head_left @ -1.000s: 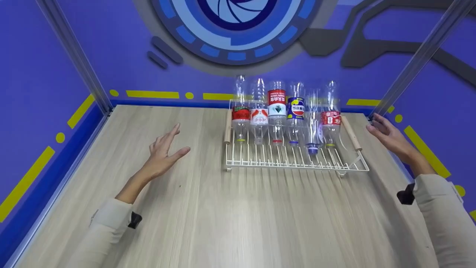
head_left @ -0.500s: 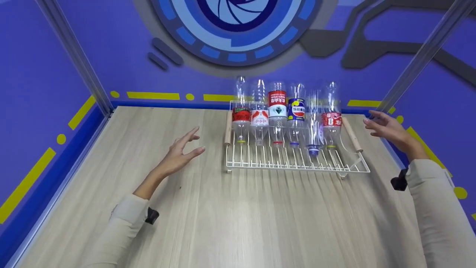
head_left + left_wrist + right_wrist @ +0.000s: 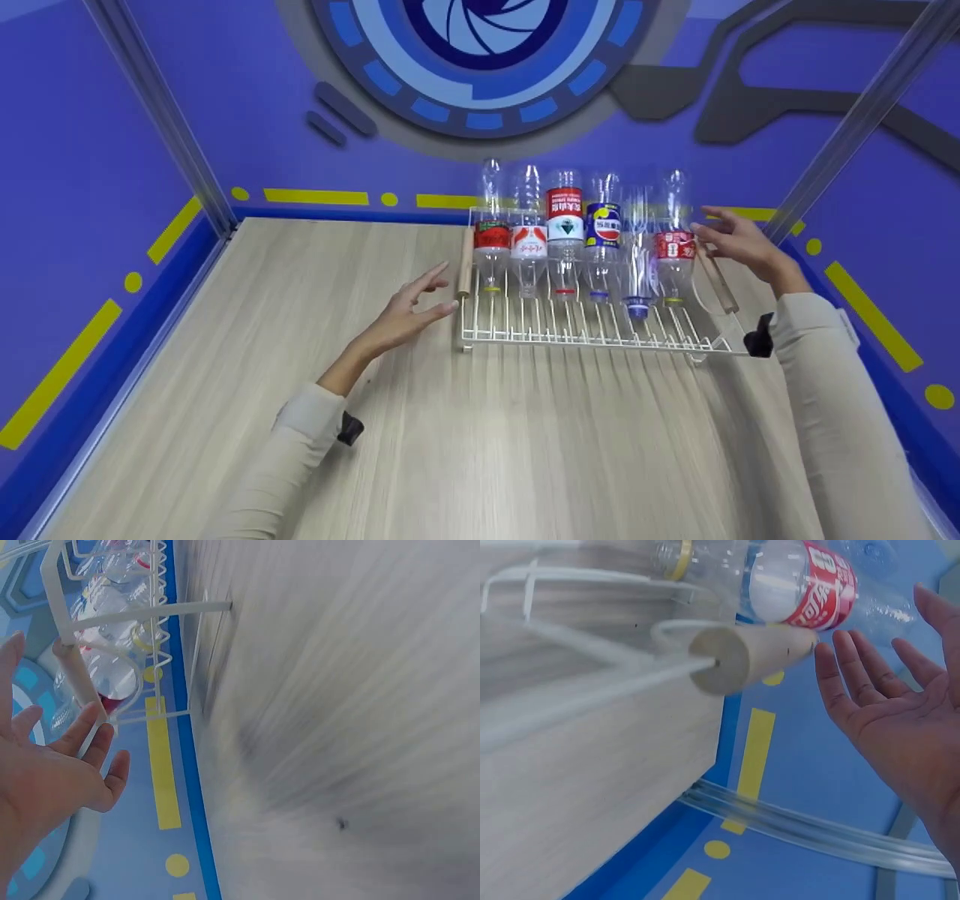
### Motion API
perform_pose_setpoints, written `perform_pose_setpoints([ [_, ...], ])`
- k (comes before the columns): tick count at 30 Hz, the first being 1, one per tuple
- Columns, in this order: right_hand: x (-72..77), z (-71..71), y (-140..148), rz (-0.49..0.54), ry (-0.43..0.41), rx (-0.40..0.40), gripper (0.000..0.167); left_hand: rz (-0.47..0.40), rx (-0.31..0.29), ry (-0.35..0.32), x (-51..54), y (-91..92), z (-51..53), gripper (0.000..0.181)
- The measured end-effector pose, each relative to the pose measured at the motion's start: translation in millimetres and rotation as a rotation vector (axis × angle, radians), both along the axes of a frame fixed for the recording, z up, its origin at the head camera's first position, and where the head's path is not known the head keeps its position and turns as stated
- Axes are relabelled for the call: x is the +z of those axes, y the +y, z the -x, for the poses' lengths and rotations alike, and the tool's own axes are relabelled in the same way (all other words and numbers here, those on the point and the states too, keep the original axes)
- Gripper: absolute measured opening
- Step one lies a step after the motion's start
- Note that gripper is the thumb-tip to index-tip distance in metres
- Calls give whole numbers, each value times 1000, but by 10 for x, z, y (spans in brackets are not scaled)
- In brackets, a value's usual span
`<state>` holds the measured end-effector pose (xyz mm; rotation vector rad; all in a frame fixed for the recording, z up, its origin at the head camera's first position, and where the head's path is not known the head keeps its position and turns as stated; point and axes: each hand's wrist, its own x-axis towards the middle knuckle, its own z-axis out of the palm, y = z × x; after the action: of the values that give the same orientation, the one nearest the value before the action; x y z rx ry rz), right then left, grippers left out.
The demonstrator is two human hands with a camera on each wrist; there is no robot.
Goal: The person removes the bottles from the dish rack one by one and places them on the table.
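Note:
A white wire rack [image 3: 600, 343] with a wooden handle at each end holds several clear plastic bottles, tilted neck-down toward the front. My left hand [image 3: 401, 319] is just left of the left wooden handle [image 3: 466, 262], fingers spread and holding nothing. In the left wrist view its fingertips come close to that handle [image 3: 81, 682]; whether they touch is unclear. My right hand [image 3: 746, 244] is beside the upper end of the right wooden handle [image 3: 718, 281], fingers extended near the red-labelled bottle [image 3: 676, 245]. Contact there cannot be told from the right wrist view of the hand [image 3: 900, 705].
The rack stands toward the back right of a wood-grain table [image 3: 525, 450]. A blue-purple panel wall [image 3: 420, 161] rises close behind it. Metal posts [image 3: 862, 112] mark the corners, and side panels flank the table.
Both hands have moved inward toward the rack, the left one rightward and the right one leftward, up to the two wooden handles. The rack and bottles stay in place.

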<state>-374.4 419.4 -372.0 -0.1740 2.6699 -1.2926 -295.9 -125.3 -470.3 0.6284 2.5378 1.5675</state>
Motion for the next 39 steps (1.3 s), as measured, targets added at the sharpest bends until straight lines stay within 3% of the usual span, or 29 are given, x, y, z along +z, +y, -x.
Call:
perform_pose_setpoints([
  [9, -20, 108, -85, -97, -84, 19, 81, -28, -39, -6, -91, 113, 55, 74],
  [16, -7, 172, -155, -117, -134, 28, 83, -54, -35, -28, -133, 127, 79, 73],
  [29, -59, 196, -255, -205, -120, -41, 94, -92, -65, -102, -147, 153, 106, 76],
  [36, -74, 250, -249, -197, -128, -88, 103, -114, -69, -120, -128, 157, 121, 77],
  [39, -65, 250, -270, -197, -99, -128, 98, -127, -67, -125, -135, 154, 123, 77],
])
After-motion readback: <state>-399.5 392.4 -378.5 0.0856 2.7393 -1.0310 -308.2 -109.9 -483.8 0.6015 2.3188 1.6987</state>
